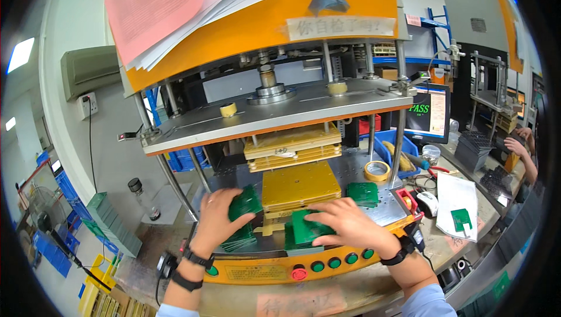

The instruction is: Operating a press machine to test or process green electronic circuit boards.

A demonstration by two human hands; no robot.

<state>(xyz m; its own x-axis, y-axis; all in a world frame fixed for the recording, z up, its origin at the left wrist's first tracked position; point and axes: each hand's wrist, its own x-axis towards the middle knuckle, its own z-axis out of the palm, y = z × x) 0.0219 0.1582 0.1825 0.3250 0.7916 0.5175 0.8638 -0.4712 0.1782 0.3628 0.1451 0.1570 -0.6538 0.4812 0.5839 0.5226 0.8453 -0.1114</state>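
Note:
My left hand (217, 216) grips a green circuit board (248, 199) between thumb and fingers. It is held tilted above a fanned pile of green boards (239, 238) at the left front of the press. My right hand (353, 223) has its fingers over another green circuit board (305, 228), thumb at the near edge, on top of a front stack. Between and beyond my hands sits the yellow lower fixture plate (301, 183), with no board on it. The yellow upper fixture (292, 144) hangs above it, apart from it.
A small stack of green boards (362, 193) lies right of the fixture, near a tape roll (377, 170). Metal posts (398, 147) flank the work area. Push buttons (334, 262) line the front panel. A monitor (428, 113) and a mouse (428, 203) stand at right. Another person's hands (519, 146) show far right.

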